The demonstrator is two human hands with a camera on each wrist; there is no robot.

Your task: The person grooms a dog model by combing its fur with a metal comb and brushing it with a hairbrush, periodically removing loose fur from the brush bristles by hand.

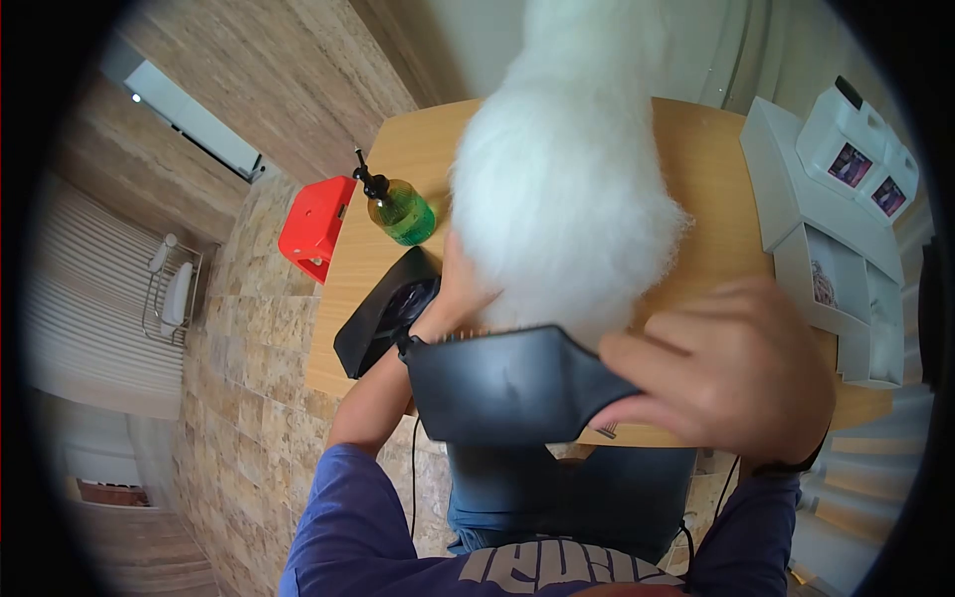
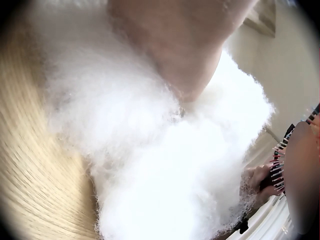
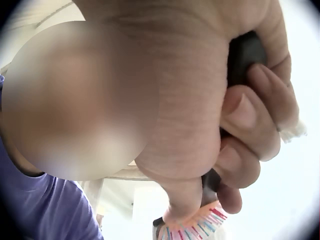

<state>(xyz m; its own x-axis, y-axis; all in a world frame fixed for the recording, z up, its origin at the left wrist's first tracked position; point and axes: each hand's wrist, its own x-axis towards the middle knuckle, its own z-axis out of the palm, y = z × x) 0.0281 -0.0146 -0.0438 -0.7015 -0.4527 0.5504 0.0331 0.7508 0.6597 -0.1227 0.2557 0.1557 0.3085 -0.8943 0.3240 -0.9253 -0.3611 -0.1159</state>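
A fluffy white furry body (image 1: 567,199) stands on the wooden table. My right hand (image 1: 731,373) grips the handle of a wide black brush (image 1: 497,386), its flat back facing the head camera; fingers wrap the handle (image 3: 247,55) in the right wrist view, with coloured bristles (image 3: 192,227) below. My left hand (image 1: 463,284) touches the lower left side of the fur, its fingertips hidden. In the left wrist view that hand (image 2: 180,40) lies against the white fur (image 2: 165,175), and the bristles (image 2: 278,170) show at the right.
Left on the wooden table (image 1: 418,139) are a green spray bottle (image 1: 403,214) and a black open container (image 1: 383,313). A red stool (image 1: 313,224) stands beyond the edge. White compartment boxes (image 1: 836,269) and white jugs (image 1: 856,159) are at right.
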